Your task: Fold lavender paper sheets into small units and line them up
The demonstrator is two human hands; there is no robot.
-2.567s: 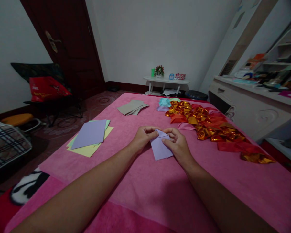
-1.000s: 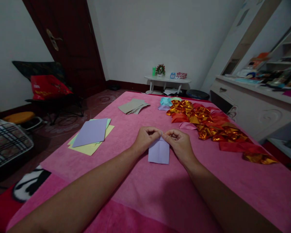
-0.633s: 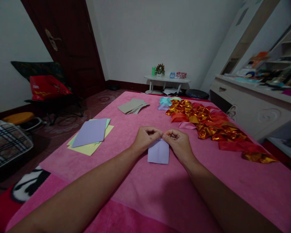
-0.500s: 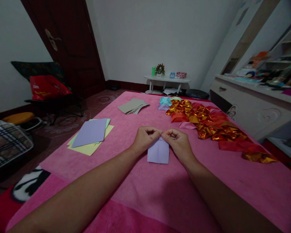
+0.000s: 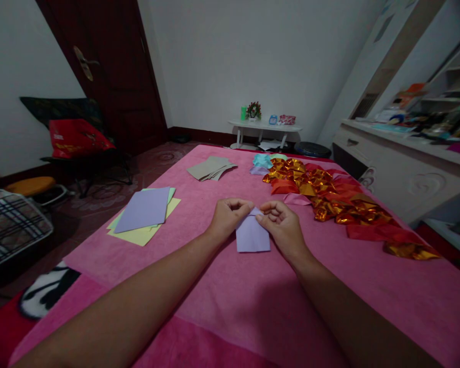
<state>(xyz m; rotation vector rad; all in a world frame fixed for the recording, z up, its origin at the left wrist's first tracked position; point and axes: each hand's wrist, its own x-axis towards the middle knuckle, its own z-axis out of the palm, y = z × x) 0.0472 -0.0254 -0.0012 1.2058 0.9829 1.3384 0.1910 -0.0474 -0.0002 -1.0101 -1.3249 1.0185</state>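
Observation:
A folded sheet of lilac paper [image 5: 253, 237] is held just over the pink cloth [image 5: 214, 276]. It has a pointed flap at its top and a straight lower edge. My left hand [image 5: 230, 214] pinches its upper left side between thumb and finger. On the upper right side, my right hand [image 5: 281, 220] grips the paper with thumb and curled fingers. The fingertips cover part of the folded top. To the left lies a stack of coloured sheets, a lilac sheet [image 5: 143, 208] on top and a yellow sheet [image 5: 138, 236] underneath.
Grey-brown paper pieces [image 5: 210, 168] lie fanned out at the back. Gold foil folded pieces [image 5: 318, 186], with red and pink ones among them, spread along the right side. Beyond stand a small white table [image 5: 266, 125], a chair with a red bag [image 5: 78, 139] and a dresser [image 5: 398, 168].
The lilac paper has tipped slightly up and to the right. My fingertips have moved a little apart, baring its pointed top flap.

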